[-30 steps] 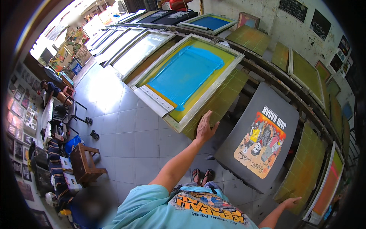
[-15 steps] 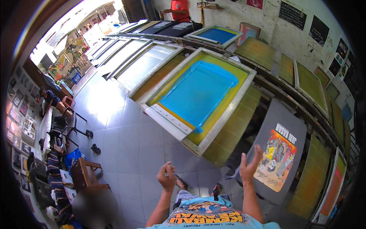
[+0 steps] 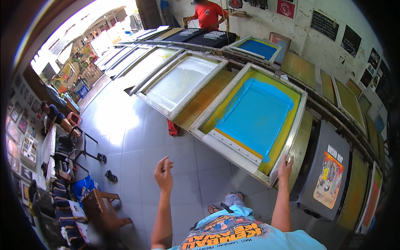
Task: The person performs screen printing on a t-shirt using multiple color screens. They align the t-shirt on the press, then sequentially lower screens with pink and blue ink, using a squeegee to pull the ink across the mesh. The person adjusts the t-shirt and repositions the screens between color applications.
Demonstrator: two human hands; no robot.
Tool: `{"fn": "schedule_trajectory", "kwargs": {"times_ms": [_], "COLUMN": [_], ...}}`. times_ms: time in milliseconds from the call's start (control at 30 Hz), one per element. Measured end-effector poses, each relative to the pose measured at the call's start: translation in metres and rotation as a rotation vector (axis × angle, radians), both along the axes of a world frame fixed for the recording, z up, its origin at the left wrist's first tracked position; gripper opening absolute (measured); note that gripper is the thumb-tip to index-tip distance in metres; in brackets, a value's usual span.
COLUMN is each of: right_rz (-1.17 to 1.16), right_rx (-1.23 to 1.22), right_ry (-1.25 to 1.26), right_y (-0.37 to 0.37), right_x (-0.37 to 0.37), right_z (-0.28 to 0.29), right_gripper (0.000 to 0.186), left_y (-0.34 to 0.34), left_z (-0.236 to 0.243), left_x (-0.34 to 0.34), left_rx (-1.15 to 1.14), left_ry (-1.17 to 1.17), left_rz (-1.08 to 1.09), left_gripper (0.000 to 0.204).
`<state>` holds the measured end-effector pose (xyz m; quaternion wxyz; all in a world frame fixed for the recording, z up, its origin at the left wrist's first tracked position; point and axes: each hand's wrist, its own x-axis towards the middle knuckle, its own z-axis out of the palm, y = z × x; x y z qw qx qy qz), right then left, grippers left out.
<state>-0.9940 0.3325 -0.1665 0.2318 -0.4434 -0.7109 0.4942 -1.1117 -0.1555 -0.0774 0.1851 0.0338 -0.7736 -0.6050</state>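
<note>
My right hand (image 3: 284, 168) is closed on the right edge of a white-framed printing screen (image 3: 301, 118) near its lower corner. The screen's mesh is yellow with a broad blue patch (image 3: 252, 118), and a white strip (image 3: 233, 146) crosses its near end. My left hand (image 3: 163, 173) hangs in the air left of the screen, fingers loosely bent and apart, holding nothing. Right of the screen lie an olive board (image 3: 303, 148) and a dark grey garment on a board (image 3: 316, 154) with a colourful print (image 3: 329, 181).
More screens (image 3: 179, 79) line the curved rack. Behind it a person in red (image 3: 208, 14) stands by black garments (image 3: 212, 38). At the left, another person (image 3: 58, 114) sits by a counter; a chair (image 3: 77, 148), shoes (image 3: 110, 176) and a wooden stool (image 3: 100, 202) are on the floor side.
My right hand has risen from low at the right and moved onto the screen's frame. My left hand has moved leftward, away from the rack. The view has shifted, showing more of the rack's far end.
</note>
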Motion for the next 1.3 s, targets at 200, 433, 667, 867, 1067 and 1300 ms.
{"fn": "schedule_trajectory", "kwargs": {"times_ms": [200, 433, 667, 867, 1067, 1300], "right_rz": [-0.162, -0.253, -0.338, -0.323, -0.301, -0.364], "right_rx": [0.033, 0.099, -0.073, -0.074, -0.133, 0.068], "right_ry": [-0.094, -0.122, -0.228, -0.187, -0.121, 0.001], "right_y": [0.015, 0.022, 0.026, 0.012, -0.042, -0.118], "right_x": [-0.018, -0.057, -0.058, -0.059, -0.074, -0.125], "right_z": [-0.002, -0.040, -0.018, 0.024, 0.078, 0.128], "right_gripper": [0.090, 0.089, 0.090, 0.083, 0.085, 0.086], "left_y": [0.061, 0.106, 0.162, 0.166, 0.119, 0.023], "left_z": [0.000, -0.097, -0.068, -0.022, 0.007, 0.040], "left_x": [-0.154, -0.293, -0.290, -0.308, -0.320, -0.356], "left_rx": [-0.090, -0.643, -0.770, -0.511, -0.475, -0.355], "left_ry": [-0.065, -0.183, -0.462, -0.729, -0.722, -0.568], "left_rz": [-0.341, -0.384, -0.460, -0.553, -0.566, -0.500], "left_gripper": [0.048, 0.083, 0.090, 0.090, 0.092, 0.092]}}
